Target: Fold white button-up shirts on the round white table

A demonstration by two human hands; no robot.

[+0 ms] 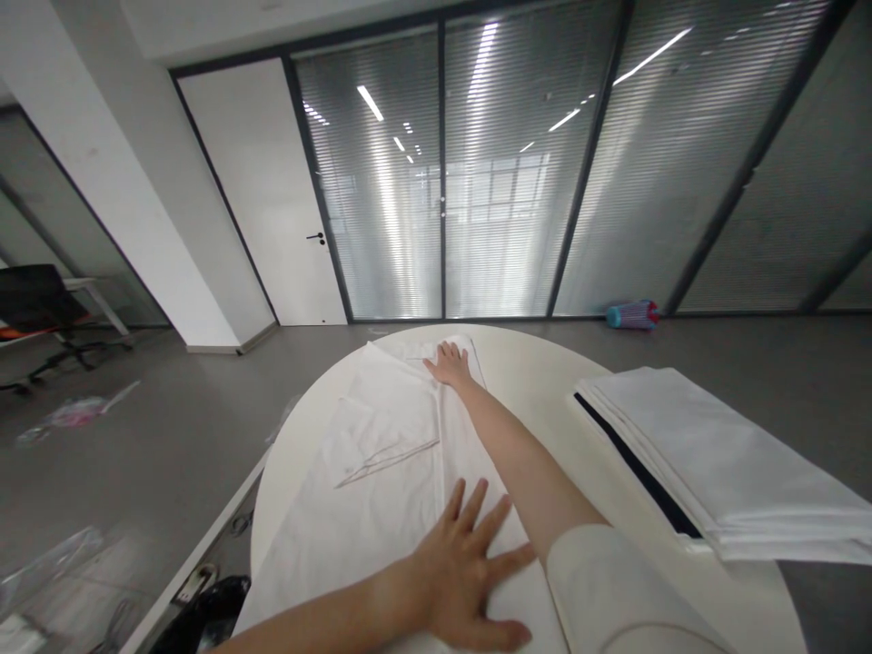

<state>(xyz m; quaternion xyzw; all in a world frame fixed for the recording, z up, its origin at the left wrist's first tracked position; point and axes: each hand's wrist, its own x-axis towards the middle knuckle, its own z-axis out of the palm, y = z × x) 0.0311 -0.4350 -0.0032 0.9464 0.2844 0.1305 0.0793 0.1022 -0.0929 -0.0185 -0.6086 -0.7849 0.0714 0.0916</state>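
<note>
A white cloth lies spread along a round white table, partly folded with a seam down its middle. My left hand presses flat on the near part of the cloth, fingers spread. My right hand reaches across to the far end of the cloth and lies flat on it, fingers apart. Neither hand grips anything.
A stack of folded white cloths sits on the table's right side, with a dark layer showing at its edge. A black bag lies on the floor at the lower left. A blue and pink object rests by the glass wall.
</note>
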